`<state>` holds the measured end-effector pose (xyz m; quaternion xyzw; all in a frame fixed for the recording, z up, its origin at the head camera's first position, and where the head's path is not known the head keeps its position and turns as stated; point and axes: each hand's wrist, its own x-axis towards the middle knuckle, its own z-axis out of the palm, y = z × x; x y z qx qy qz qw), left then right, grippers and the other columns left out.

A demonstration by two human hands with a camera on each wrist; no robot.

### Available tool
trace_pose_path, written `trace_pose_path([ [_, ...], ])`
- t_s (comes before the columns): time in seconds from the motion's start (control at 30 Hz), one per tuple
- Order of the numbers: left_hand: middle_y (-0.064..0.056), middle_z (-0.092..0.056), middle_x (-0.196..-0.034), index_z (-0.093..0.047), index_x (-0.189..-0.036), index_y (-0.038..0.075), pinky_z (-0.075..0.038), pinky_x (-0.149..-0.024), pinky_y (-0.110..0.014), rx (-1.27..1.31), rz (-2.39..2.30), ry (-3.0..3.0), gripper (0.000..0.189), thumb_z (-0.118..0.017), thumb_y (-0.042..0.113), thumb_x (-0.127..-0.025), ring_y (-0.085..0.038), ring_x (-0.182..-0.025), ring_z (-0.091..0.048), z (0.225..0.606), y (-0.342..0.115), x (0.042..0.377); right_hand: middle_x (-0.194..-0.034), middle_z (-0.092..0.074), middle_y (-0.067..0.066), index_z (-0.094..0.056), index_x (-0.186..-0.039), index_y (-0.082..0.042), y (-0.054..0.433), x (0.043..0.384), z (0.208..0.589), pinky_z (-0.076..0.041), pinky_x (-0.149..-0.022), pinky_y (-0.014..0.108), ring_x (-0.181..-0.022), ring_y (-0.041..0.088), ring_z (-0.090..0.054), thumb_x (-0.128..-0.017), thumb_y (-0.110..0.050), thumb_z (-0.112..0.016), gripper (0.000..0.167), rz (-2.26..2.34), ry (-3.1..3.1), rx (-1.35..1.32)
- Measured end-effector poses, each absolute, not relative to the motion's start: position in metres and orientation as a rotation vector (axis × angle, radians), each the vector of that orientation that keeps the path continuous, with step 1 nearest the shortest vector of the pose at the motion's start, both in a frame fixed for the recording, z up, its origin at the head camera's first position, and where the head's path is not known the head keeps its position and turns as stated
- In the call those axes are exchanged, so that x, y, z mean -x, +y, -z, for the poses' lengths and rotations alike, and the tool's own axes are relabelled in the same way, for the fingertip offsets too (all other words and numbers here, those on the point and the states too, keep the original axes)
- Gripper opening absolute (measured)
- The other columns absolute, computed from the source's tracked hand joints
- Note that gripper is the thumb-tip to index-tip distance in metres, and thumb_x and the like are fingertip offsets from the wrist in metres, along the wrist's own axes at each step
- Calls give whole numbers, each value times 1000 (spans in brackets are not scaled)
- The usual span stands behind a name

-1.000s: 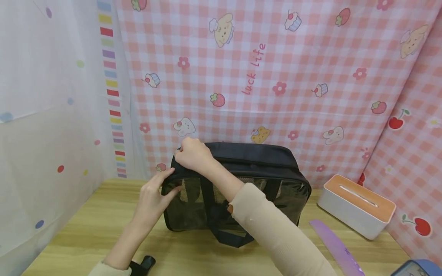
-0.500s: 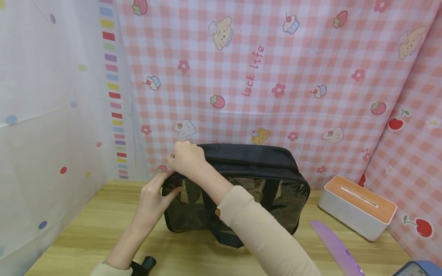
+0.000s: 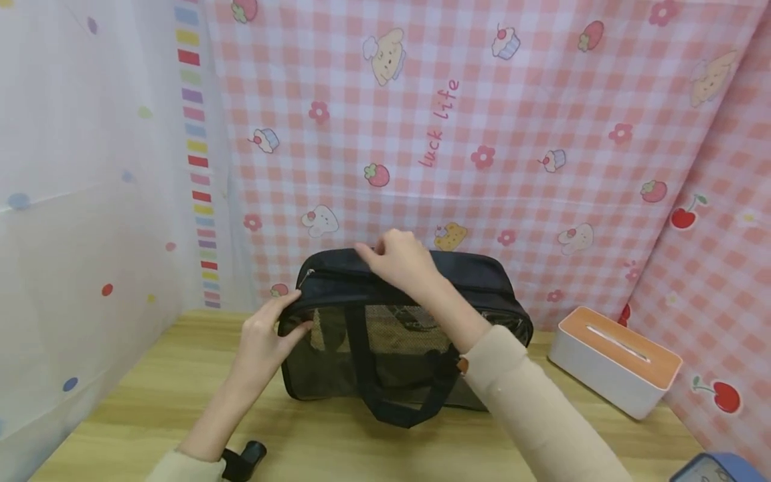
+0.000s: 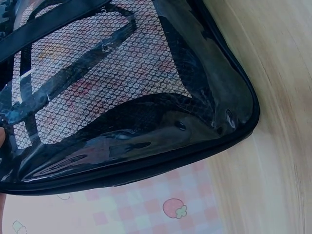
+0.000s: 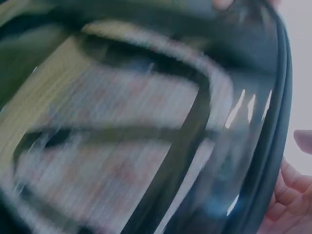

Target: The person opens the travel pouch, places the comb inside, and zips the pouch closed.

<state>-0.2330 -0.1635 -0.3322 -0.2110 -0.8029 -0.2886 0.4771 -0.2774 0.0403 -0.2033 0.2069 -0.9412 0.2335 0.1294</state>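
A black bag [image 3: 337, 375] with clear panels and a mesh back stands upright on the table, its front strap handle [image 3: 397, 415] hanging down. My left hand [image 3: 262, 335] pinches the bag's upper left corner, thumb on the front panel and fingers at the side. A small metal zipper pull [image 3: 308, 273] sits at the left end of the top. Over the middle of the bag's top is my right hand [image 3: 406, 264], thumb out and other fingers loosely curled, with nothing seen in it. The right wrist view shows fingers [image 5: 287, 204] beside the bag's dark edge.
A white tissue box [image 3: 608, 368] with an orange lid stands right of the bag. A blue-rimmed object [image 3: 717, 468] lies at the bottom right corner. Behind the bag hangs a pink checked cloth [image 3: 482, 100]. A black device [image 3: 243, 460] is at the left cuff.
My right hand has left the bag's upper left corner and moved right over its top, uncovering the zipper pull. The left hand keeps its place. My right sleeve now covers the purple strip.
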Motion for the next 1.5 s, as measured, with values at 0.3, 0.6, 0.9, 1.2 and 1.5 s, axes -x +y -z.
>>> trace_pose_path([
  [0.3, -21, -66, -99, -63, -107, -6, -55, -73, -42, 490, 712, -1981, 53, -81, -6, -58, -35, -90, -64, 329, -173, 232, -68, -63, 12, -66, -78, 0, 166, 288, 220, -41, -52, 24, -56, 17, -51, -93, -36, -49, 42, -730, -2674, -349],
  [0.6, -22, -65, -98, -62, -108, -7, -55, -72, -42, 513, 693, -1971, 53, -81, -5, -58, -35, -88, -64, 323, -177, 234, -50, -53, 3, -59, -58, -1, 276, 271, 282, -38, -45, 23, -46, 10, -43, -93, -25, -51, 43, -721, -2983, -254],
  [0.9, -24, -65, -100, -61, -110, -8, -55, -72, -43, 508, 676, -1975, 54, -81, -5, -60, -35, -89, -64, 318, -179, 236, -52, -49, -2, -50, -61, -7, 336, 236, 347, -47, -47, 20, -47, 7, -46, -79, -28, -69, 34, -726, -3499, 180],
  [1.2, -18, -65, -102, -62, -110, -4, -53, -76, -42, 489, 683, -2027, 56, -84, 13, -61, -29, -93, -61, 302, -182, 229, -63, -53, 8, -39, -108, 20, 348, 224, 381, -54, -53, 28, -55, 17, -53, -69, -36, -79, 80, -624, -3578, 291],
  [1.5, -13, -68, -93, -64, -99, 1, -54, -76, -41, 745, 700, -2465, 16, -62, 10, -86, -26, -87, -65, 217, -156, 244, -65, -55, 8, -34, -116, 24, 352, 220, 384, -50, -52, 22, -54, 14, -53, -74, -29, -72, 77, -754, -3575, 338],
])
